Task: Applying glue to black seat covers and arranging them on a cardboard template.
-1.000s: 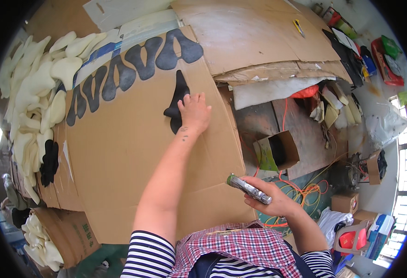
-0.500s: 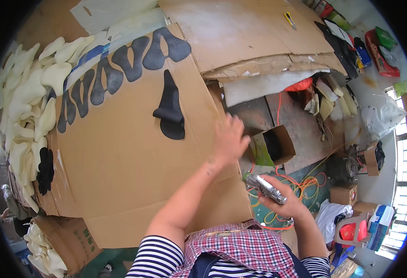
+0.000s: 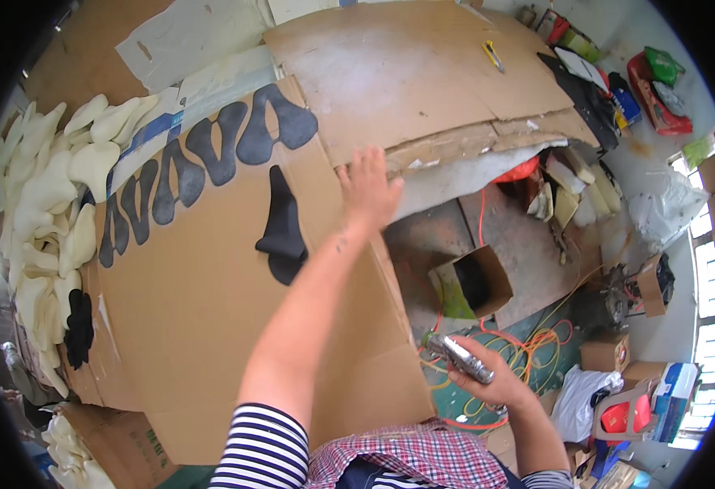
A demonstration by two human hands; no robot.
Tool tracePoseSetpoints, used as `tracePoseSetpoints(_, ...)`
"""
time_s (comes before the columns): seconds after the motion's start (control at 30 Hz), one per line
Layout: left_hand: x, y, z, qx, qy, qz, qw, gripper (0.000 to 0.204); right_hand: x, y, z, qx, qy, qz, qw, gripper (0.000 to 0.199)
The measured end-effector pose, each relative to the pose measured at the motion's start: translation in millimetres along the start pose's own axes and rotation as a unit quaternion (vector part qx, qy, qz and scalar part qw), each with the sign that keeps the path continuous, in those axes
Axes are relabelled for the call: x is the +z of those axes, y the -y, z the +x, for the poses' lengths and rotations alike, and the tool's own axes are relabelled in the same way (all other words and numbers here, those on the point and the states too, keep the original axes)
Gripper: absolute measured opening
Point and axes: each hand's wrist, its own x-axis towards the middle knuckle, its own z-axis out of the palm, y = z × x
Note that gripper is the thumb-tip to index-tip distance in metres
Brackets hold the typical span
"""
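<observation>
My left hand (image 3: 369, 191) is reaching over the right edge of a large cardboard sheet (image 3: 194, 326). Its fingers are spread and nothing is in it. My right hand (image 3: 494, 379), lower right beyond the sheet's edge, is closed around a silver spray gun (image 3: 467, 359) with a green tip. On the sheet lies a loose black insole-shaped piece (image 3: 282, 216), partly folded over and partly hidden by my left forearm. Along the sheet's far edge runs a row of several flat black pieces (image 3: 215, 151) of similar shape.
Cream foam pieces (image 3: 44, 196) are heaped at the left, with a black glove (image 3: 79, 326) beside them. A yellow cutter (image 3: 493, 55) lies on the far cardboard (image 3: 390, 73). An opened carton (image 3: 496, 285) stands at right, above coiled orange and yellow hoses (image 3: 536, 346) on the floor.
My left hand has reached farther away and slightly left, to near the far cardboard's edge. My right hand keeps hold of the spray gun at about the same place. The view has shifted slightly.
</observation>
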Motion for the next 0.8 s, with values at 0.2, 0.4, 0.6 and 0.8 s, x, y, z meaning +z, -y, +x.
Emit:
tracePoseSetpoints(0.2,13.5,-1.1,76.6,-0.105,0.139,0.09,0.981,0.088,-16.2,-32.2,-17.5,0.057,-0.053,0.046,0.996,0.052)
tracePoseSetpoints(0.4,23.0,7.2,52.1,-0.079,0.13,0.156,0.976,0.092,-19.3,-35.1,-20.9,0.083,-0.087,0.056,0.991,0.053)
tracePoseSetpoints(0.6,26.8,-7.8,-36.0,0.044,0.401,-0.305,0.863,0.055,-10.8,-26.6,-7.3,0.039,-0.041,0.049,0.997,0.055)
tracePoseSetpoints(0.8,-15.2,43.4,-94.9,-0.034,-0.002,-0.006,0.999,0.068,4.2,0.5,3.8,-0.017,-0.002,-0.004,1.0,0.055)
